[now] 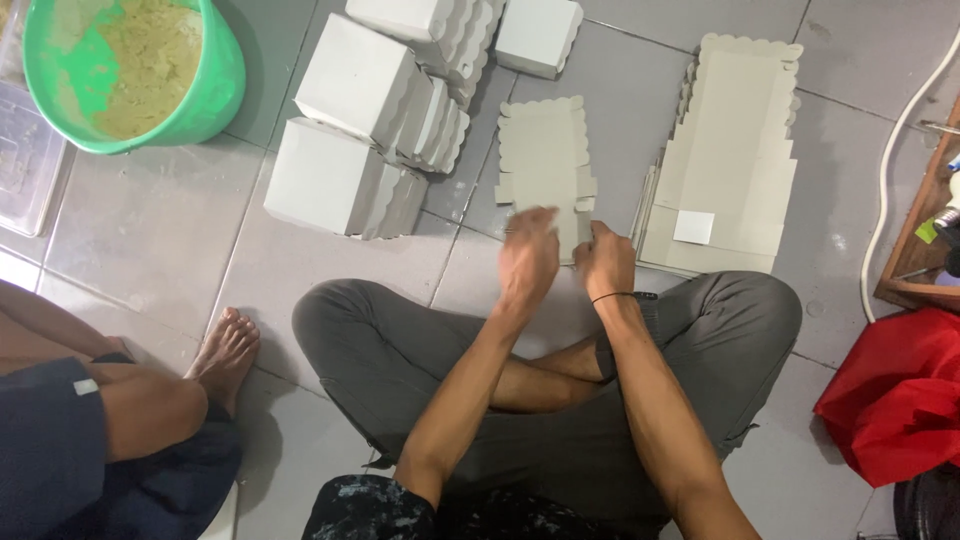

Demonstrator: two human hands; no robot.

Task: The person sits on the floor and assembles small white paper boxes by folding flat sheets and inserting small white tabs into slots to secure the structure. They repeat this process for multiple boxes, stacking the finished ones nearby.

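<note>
You are pinching the near edge of a flat die-cut box blank (545,160) with your left hand (527,262) and right hand (606,262), keeping it flat on the floor tiles (150,220) between folded boxes (350,130) and the blank stack (730,150), within reach.

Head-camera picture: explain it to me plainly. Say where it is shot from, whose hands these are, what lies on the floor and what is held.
The camera sits on a person's head and looks down at their crossed legs on a tiled floor. No machine here: the left hand and right hand are that person's own. Both have a grip on the near edge of a flat cardboard box blank. To its right lies a stack of unfolded blanks; to its left, folded white boxes. A green bowl of pale mix stands at top left. Another person's foot shows at left.
</note>
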